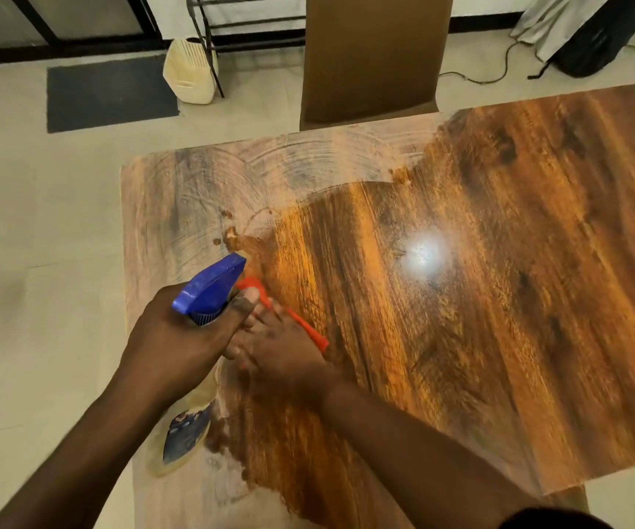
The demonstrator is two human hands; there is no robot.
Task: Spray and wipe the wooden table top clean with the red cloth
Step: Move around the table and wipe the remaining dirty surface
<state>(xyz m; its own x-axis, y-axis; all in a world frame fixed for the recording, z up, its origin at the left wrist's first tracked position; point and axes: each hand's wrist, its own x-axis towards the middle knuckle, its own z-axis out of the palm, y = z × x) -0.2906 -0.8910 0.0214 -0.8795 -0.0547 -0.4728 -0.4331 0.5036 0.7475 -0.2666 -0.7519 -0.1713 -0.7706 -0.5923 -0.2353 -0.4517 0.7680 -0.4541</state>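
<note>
My left hand (178, 337) grips the neck of a spray bottle (188, 433) with a blue trigger head (212, 284), held above the table's left side, nozzle pointing away from me. My right hand (277, 345) presses flat on a red cloth (308, 330), mostly hidden under the fingers, on the wooden table top (499, 261). The left and far-left parts of the table look pale with dried swirl marks; the middle and right look dark, wet and glossy.
A brown chair back (373, 55) stands at the table's far edge. On the tiled floor lie a dark mat (109, 93), a cream plastic device (190, 70) against a black metal rack, and a cable (480, 70) at the back right.
</note>
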